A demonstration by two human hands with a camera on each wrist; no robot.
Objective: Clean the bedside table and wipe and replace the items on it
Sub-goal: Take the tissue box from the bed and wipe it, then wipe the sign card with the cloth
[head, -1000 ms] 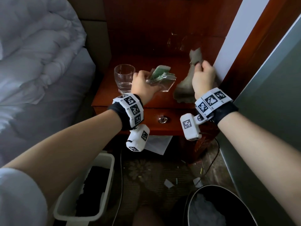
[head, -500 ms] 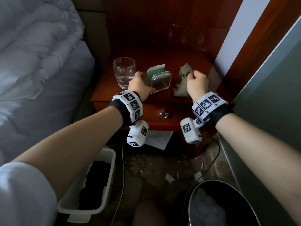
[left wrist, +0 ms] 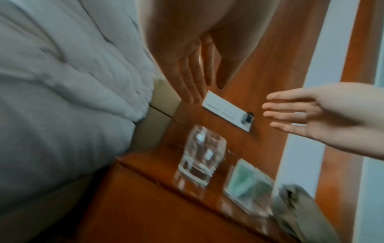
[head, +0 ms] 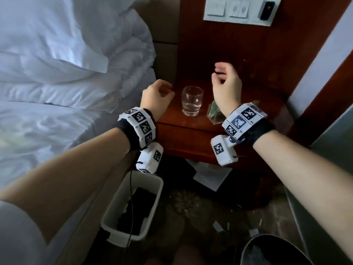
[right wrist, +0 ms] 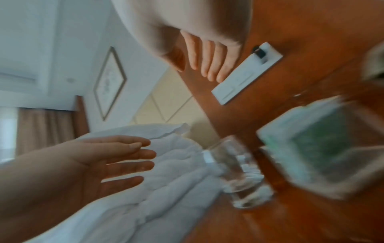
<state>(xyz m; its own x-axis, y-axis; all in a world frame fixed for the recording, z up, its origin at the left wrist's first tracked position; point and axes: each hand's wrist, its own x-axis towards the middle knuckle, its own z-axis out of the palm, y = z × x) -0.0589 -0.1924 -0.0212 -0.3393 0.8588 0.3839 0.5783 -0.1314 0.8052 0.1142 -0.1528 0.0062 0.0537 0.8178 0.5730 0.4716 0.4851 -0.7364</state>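
Observation:
Both my hands hover empty above the wooden bedside table (head: 193,129). My left hand (head: 162,92) is at the table's left edge beside a clear drinking glass (head: 192,101), its fingers (left wrist: 191,82) straight. My right hand (head: 219,73) is raised over the table's back, fingers (right wrist: 209,65) relaxed and holding nothing. A clear holder with green packets (head: 214,113) stands to the right of the glass, partly hidden by my right wrist. In the left wrist view a grey cloth (left wrist: 299,208) lies on the table beside the holder (left wrist: 247,182).
The bed with its white duvet (head: 57,83) borders the table's left side. A white switch panel (head: 240,10) sits on the wood wall behind. On the floor are a white bin (head: 133,205), a dark round bin (head: 271,251), a sheet of paper (head: 212,176) and scraps.
My left hand set the packet holder down beside the glass and let go. My right hand released the cloth. Both hands have lifted off, empty.

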